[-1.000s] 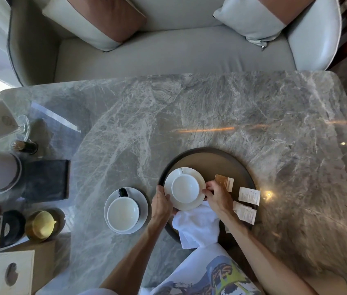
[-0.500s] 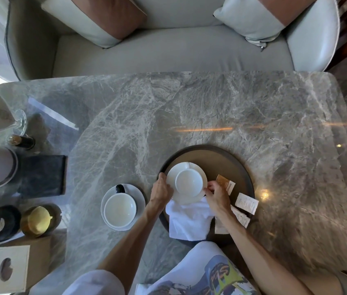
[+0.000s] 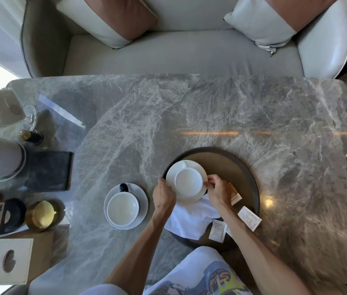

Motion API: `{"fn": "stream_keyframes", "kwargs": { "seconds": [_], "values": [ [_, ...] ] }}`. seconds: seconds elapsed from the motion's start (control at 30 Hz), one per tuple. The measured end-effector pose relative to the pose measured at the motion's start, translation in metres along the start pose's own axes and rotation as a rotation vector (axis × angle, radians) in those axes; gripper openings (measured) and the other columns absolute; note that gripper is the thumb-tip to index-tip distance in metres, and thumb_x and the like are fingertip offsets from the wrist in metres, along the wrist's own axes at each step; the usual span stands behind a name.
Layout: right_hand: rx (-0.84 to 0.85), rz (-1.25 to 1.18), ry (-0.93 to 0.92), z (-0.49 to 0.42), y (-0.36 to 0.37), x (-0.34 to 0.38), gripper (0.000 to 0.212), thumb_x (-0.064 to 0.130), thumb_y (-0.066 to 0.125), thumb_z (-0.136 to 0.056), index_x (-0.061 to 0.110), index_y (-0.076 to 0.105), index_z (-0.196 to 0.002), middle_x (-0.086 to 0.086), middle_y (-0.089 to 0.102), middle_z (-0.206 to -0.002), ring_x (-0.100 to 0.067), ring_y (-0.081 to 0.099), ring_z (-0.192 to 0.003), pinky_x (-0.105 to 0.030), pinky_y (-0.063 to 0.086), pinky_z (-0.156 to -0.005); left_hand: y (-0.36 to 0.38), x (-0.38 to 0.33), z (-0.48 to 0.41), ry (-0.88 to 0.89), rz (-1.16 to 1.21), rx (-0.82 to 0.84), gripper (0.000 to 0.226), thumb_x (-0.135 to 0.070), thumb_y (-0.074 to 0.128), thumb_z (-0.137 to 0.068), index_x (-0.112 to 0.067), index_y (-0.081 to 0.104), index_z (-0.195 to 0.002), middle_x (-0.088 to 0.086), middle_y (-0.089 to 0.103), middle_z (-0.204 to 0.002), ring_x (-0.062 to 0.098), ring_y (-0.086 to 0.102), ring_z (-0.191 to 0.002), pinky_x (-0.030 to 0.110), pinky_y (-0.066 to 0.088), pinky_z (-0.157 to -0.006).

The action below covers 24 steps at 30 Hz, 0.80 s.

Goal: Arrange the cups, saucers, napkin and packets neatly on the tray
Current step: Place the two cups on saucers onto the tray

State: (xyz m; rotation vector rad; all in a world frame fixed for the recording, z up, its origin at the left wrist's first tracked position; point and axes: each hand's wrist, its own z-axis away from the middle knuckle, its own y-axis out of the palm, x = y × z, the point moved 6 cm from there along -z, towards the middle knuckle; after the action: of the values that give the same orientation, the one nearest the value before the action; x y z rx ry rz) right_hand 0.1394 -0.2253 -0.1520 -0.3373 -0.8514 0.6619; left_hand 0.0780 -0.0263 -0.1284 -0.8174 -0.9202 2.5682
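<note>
A round dark tray (image 3: 238, 165) lies on the marble table. On its left part stands a white cup (image 3: 188, 181) on a white saucer (image 3: 174, 170). My left hand (image 3: 164, 195) grips the saucer's left rim and my right hand (image 3: 218, 189) grips its right rim. A crumpled white napkin (image 3: 189, 220) lies on the tray just below the saucer. A brown packet (image 3: 234, 193) and white packets (image 3: 249, 218) (image 3: 217, 231) lie on the tray's right and near part. A second cup (image 3: 123, 208) on its saucer (image 3: 141, 195) stands on the table left of the tray.
At the table's left edge stand a black folder (image 3: 48, 171), a white pot (image 3: 4, 159), a small bottle (image 3: 31, 136), a gold lidded pot (image 3: 40, 215) and a tissue box (image 3: 11, 260). A grey sofa (image 3: 181, 54) with cushions runs along the far side.
Both hands have carried the cup and saucer away from me, farther onto the tray and off the napkin. More of the napkin shows now.
</note>
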Motion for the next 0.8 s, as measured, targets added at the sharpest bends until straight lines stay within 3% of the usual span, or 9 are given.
{"fn": "stream_keyframes", "kwargs": {
  "seconds": [0.1,0.3,0.63,0.8],
  "values": [
    [-0.023,0.003,-0.004,-0.001,-0.001,-0.001,0.015,0.014,0.064,-0.092,0.017,0.066,-0.107,0.001,0.069,-0.099,-0.024,0.058,-0.106,-0.035,0.043,-0.089,0.001,-0.002,-0.004,0.045,-0.031,-0.001,0.017,-0.005,0.045,-0.092,-0.002,0.045,-0.108,0.022,0.064,-0.106,0.042,0.058,-0.097,0.038,0.037,-0.072],
    [-0.045,-0.009,0.017,-0.001,-0.007,-0.003,0.018,0.014,0.063,-0.093,0.014,0.065,-0.111,-0.004,0.072,-0.107,-0.025,0.061,-0.107,-0.043,0.046,-0.098,0.008,-0.007,-0.01,0.015,-0.088,0.03,0.024,-0.008,0.048,-0.094,-0.007,0.047,-0.117,0.022,0.059,-0.117,0.044,0.053,-0.109,0.047,0.041,-0.093],
    [-0.047,-0.03,0.005,-0.009,-0.007,0.006,0.018,0.016,0.064,-0.092,0.016,0.064,-0.11,-0.004,0.073,-0.103,-0.025,0.066,-0.1,-0.048,0.05,-0.094,0.005,-0.012,-0.016,0.035,-0.128,-0.001,0.023,-0.013,0.038,-0.1,-0.01,0.043,-0.122,0.019,0.063,-0.118,0.043,0.058,-0.108,0.046,0.044,-0.083],
    [-0.053,-0.019,0.02,-0.011,-0.008,0.006,0.017,0.015,0.062,-0.092,0.016,0.064,-0.109,-0.003,0.074,-0.1,-0.025,0.066,-0.097,-0.044,0.049,-0.091,0.007,-0.015,-0.021,0.047,-0.177,0.055,0.025,-0.011,0.042,-0.098,-0.005,0.044,-0.123,0.021,0.063,-0.122,0.044,0.057,-0.112,0.049,0.043,-0.09]
  ]
}}
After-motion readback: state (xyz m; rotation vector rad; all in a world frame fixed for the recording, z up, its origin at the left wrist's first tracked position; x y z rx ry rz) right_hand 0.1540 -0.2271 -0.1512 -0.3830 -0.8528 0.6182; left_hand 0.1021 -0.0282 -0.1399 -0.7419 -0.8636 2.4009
